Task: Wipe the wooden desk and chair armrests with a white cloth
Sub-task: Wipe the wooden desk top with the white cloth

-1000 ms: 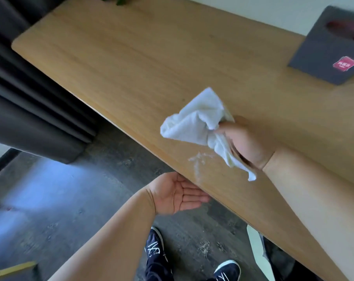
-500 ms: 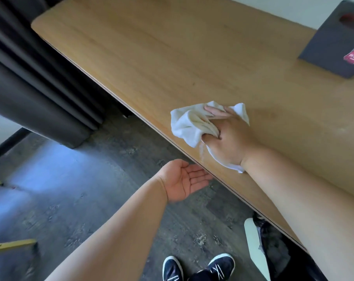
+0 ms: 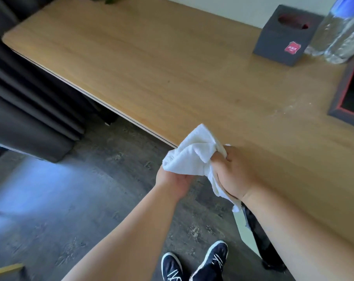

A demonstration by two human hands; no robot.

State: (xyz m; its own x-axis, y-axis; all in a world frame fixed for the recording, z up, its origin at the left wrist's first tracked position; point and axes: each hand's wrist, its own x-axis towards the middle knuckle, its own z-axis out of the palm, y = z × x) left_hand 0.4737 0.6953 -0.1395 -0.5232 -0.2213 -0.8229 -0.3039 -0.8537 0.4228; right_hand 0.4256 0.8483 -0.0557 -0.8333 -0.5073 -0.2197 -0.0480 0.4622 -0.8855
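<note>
The wooden tabletop point(image 3: 172, 74) looks clean across its broad left stretch, yet pale crumbs speckle the wood on the right, near the dark red-edged tray point(image 3: 346, 94), so I judge the wiping only partly done. No chair armrests are in view; that part appears untouched. The white cloth point(image 3: 194, 155) hangs bunched at the front edge, off the surface. The right hand point(image 3: 235, 175) grips it in a fist, while the left hand point(image 3: 172, 181) cups beneath it, palm up, probably catching debris.
</note>
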